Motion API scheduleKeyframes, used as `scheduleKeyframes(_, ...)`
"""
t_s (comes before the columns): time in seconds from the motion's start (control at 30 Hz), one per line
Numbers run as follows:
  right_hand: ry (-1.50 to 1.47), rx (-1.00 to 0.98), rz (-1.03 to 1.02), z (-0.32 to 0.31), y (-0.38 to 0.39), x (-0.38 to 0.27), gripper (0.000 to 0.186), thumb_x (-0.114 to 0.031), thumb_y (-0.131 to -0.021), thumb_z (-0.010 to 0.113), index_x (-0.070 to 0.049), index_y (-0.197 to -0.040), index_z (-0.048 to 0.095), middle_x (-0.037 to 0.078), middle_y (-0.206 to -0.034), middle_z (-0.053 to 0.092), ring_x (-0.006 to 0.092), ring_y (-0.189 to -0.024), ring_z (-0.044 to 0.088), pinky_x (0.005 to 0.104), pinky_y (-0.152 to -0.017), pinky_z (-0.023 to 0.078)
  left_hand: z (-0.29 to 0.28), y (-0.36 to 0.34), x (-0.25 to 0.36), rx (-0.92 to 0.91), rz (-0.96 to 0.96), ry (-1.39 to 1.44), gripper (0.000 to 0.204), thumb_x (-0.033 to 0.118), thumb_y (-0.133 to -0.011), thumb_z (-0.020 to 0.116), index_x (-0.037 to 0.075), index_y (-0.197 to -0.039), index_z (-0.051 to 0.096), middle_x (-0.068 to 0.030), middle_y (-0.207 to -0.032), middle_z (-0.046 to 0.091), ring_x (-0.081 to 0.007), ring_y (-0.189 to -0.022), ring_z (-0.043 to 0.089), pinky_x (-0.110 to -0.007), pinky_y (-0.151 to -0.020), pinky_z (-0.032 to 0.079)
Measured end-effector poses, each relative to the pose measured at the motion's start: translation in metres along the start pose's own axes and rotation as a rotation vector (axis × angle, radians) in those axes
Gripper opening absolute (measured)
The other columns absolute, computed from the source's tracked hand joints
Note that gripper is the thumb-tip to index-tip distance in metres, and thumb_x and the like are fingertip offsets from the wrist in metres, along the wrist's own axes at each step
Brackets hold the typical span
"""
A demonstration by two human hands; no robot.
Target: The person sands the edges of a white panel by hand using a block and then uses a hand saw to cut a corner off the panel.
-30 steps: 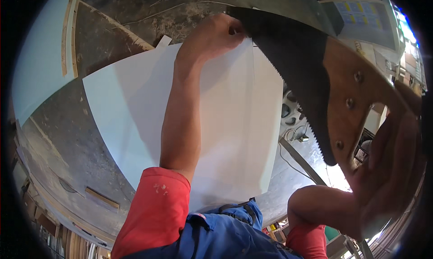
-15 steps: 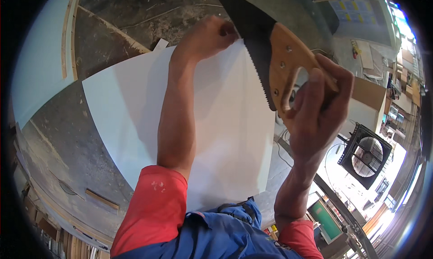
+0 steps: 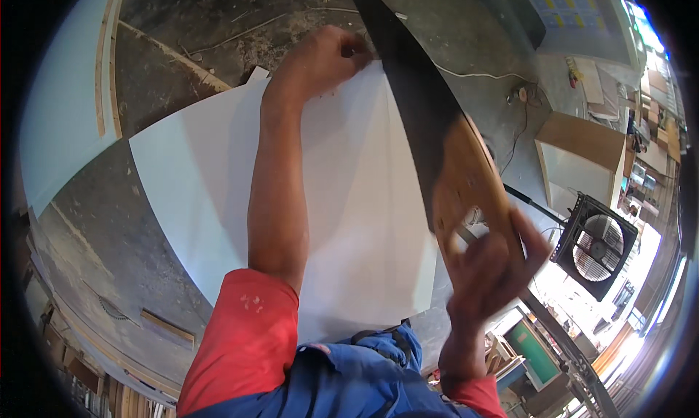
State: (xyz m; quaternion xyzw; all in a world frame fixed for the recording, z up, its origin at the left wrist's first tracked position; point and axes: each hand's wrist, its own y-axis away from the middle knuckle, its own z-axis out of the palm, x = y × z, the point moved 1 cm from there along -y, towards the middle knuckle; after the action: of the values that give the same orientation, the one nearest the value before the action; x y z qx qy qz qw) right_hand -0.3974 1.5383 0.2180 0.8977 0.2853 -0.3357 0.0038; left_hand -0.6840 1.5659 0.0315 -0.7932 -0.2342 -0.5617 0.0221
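A hand saw (image 3: 415, 90) with a dark blade and wooden handle is in my right hand (image 3: 491, 272), whose fingers wrap round the grip. Motion blurs the handle and those fingers. The blade slants away from me, its toothed edge along the right side of a large white board (image 3: 349, 199). My left hand (image 3: 328, 57) is closed at the board's far corner, beside the blade, with thumb and fingers curled about the edge. Its exact grip is partly hidden.
A black fan (image 3: 595, 250) stands at the right, near an open wooden box (image 3: 582, 156). A pale panel with wooden strips (image 3: 69, 90) rises at the left. A cord (image 3: 473, 76) runs across the concrete floor, and a wood strip (image 3: 167, 327) lies at lower left.
My right hand has drawn the saw down toward me, and more blade now shows past the board's far corner. My left hand stays at the corner, shifted slightly left in view.
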Motion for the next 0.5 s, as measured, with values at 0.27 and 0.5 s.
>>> scheduleKeyframes(0.27,-0.316,-0.094,0.353,0.056,-0.083,-0.018,0.036,-0.011,-0.097,0.057,0.000,-0.129,0.045,0.023,-0.116,0.059,0.0261,-0.104,0.065,0.0353,-0.081,0.054,-0.001,0.000,0.023,-0.003,0.014,-0.024,0.022,0.021,-0.083,0.066,0.005,-0.094,0.075,-0.0098,-0.074,0.070,-0.0189,-0.056,0.063,-0.035,-0.058,0.051)
scheduleKeyframes(0.5,-0.258,0.056,-0.166,0.062,-0.061,0.010,0.038,-0.004,-0.095,0.053,-0.001,-0.132,0.044,0.023,-0.115,0.062,0.0286,-0.097,0.067,0.0359,-0.082,0.053,-0.005,0.012,0.038,0.055,-0.010,-0.018,0.020,0.021,-0.084,0.065,0.007,-0.094,0.076,-0.0099,-0.073,0.070,-0.0195,-0.054,0.063,-0.036,-0.055,0.050)
